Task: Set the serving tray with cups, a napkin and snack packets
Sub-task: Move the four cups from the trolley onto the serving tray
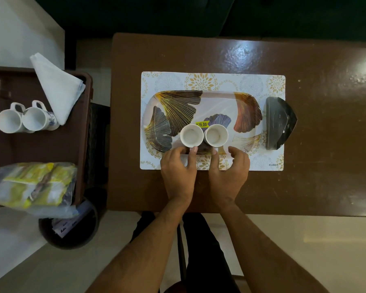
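Cup-setting step under way, judging by the layout: brown desk [304, 166] carrying a patterned placemat [211, 81], and on it the leaf-printed serving tray [220, 102], long axis running left to right across the view, just beyond the fingertips of both hands. Far off to the left of the left hand, a dark side tray [40, 149] holding two handled mugs [28, 120] lying on their sides with mouths toward the camera, a white napkin [57, 85] leaning at its far edge, and yellow snack packets [32, 185] at its near end. To the right of the right hand, a dark fan-shaped holder [280, 123] beside the serving tray's right end. On the serving tray, two small white cups [204, 135] upright, mouths up, side by side and touching or nearly so, straight ahead of the fingers. Left hand [178, 166] and right hand [228, 166] both loosely curled, fingers apart, gripping nothing, fingertips at the tray's near rim below the cups. Next move probably a reach far left for napkin or packets, calling for a free hand.
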The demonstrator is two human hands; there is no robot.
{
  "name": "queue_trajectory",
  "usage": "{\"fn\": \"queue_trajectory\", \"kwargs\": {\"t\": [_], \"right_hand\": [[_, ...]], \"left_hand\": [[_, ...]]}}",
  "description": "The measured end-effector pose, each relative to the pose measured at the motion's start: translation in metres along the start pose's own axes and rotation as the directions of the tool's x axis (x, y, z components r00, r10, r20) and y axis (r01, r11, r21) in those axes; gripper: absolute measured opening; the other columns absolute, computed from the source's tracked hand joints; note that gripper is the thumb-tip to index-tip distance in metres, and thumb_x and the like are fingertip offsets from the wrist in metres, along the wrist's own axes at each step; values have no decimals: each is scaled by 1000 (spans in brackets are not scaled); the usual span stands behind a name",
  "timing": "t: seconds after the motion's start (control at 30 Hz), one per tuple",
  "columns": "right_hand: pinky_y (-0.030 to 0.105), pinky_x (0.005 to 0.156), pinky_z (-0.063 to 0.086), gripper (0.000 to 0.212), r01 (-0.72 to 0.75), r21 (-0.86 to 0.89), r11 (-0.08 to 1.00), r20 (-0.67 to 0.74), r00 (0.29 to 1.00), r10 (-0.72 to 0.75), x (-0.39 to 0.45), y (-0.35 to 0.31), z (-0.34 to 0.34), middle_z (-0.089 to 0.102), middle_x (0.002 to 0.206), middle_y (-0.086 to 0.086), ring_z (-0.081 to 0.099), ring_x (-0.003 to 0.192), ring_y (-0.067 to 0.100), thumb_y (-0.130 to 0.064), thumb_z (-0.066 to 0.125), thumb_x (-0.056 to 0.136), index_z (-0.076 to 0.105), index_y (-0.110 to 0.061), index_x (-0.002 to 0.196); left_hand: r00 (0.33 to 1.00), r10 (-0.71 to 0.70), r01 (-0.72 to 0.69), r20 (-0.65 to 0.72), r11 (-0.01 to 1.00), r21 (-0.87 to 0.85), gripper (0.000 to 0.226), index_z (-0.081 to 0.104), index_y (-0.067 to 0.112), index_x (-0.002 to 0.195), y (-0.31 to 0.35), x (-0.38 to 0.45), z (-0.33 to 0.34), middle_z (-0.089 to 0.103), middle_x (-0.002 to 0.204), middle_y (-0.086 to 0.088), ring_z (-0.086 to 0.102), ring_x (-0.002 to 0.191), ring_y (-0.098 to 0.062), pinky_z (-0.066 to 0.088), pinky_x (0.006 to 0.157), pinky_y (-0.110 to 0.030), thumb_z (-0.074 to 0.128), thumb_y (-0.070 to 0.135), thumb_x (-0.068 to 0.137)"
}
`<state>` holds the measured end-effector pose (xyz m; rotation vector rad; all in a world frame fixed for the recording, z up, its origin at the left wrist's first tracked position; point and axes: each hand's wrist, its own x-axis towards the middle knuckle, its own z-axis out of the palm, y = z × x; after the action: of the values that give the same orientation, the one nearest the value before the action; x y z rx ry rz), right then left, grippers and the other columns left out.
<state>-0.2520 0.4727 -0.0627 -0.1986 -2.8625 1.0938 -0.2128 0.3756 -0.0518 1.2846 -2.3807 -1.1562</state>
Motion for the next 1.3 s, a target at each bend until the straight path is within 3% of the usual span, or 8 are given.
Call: {"fn": "queue_trajectory", "kwargs": {"t": [0.13, 0.3, 0.47, 0.57, 0.9, 1.1, 1.2, 1.3], "right_hand": [[38, 105, 47, 44, 196, -56, 979, 20, 981, -195, 2, -8, -1, 65, 124, 12, 60, 120, 27, -36, 68, 94, 63, -4, 124], [42, 119, 39, 57, 465, -58, 884, 101, 883, -458, 10, -42, 16, 59, 142, 16, 52, 138, 30, -40, 60, 98, 56, 0, 139], [50, 123, 34, 68, 610, -52, 790, 246, 775, -582, 5, -97, 54, 49, 156, 17, 41, 150, 32, -46, 54, 99, 46, -2, 151], [53, 123, 32, 73, 681, -50, 731, 346, 698, -627, -4, -131, 82, 44, 161, 18, 36, 153, 34, -45, 58, 98, 43, 0, 153], [53, 127, 29, 78, 772, 4, 635, 518, 542, -662, -52, -231, 183, 39, 163, 15, 31, 155, 31, -52, 53, 97, 35, -6, 157], [47, 130, 25, 82, 797, 123, 591, 580, 426, -694, -85, -270, 234, 41, 163, 14, 35, 153, 31, -44, 64, 91, 36, -5, 157], [50, 127, 30, 80, 809, 216, 547, 603, 330, -727, -96, -284, 251, 45, 160, 16, 39, 151, 32, -34, 69, 86, 41, -2, 154], [55, 122, 34, 83, 816, 302, 494, 654, 200, -730, -99, -296, 263, 44, 161, 16, 38, 152, 34, -23, 68, 80, 41, -1, 155]], "left_hand": [[996, 82, -82, -32, 996, 24, 27, 72, 14, 109, -5, 6, -12, 75, 109, -1, 67, 108, -18, 54, 98, -42, 63, 38, 102], [969, 247, -244, 7, 953, 181, 46, 61, 8, 138, -16, 32, -43, 66, 138, -8, 57, 135, -25, 42, 118, -40, 54, 41, 107], [915, 401, -391, 35, 864, 318, 56, 49, 3, 150, -44, 73, -90, 57, 150, -14, 51, 142, -28, 33, 126, -43, 50, 41, 108], [902, 429, -410, 45, 822, 395, 57, 47, 3, 152, -68, 103, -127, 54, 154, -15, 49, 145, -29, 31, 127, -45, 45, 41, 109], [909, 415, -333, -21, 758, 561, 62, 42, 1, 155, -149, 196, -235, 50, 157, -17, 44, 148, -32, 33, 125, -49, 47, 41, 108], [931, 364, -301, 4, 761, 575, 69, 42, 2, 155, -199, 228, -279, 50, 158, -17, 44, 149, -33, 31, 127, -48, 52, 48, 105], [936, 342, -325, 84, 747, 580, 77, 36, 0, 158, -220, 237, -295, 45, 161, -18, 41, 151, -34, 26, 130, -47, 53, 51, 102], [924, 329, -379, 194, 725, 576, 86, 29, 0, 161, -233, 245, -307, 39, 164, -18, 35, 154, -34, 25, 130, -49, 63, 41, 92]]}}
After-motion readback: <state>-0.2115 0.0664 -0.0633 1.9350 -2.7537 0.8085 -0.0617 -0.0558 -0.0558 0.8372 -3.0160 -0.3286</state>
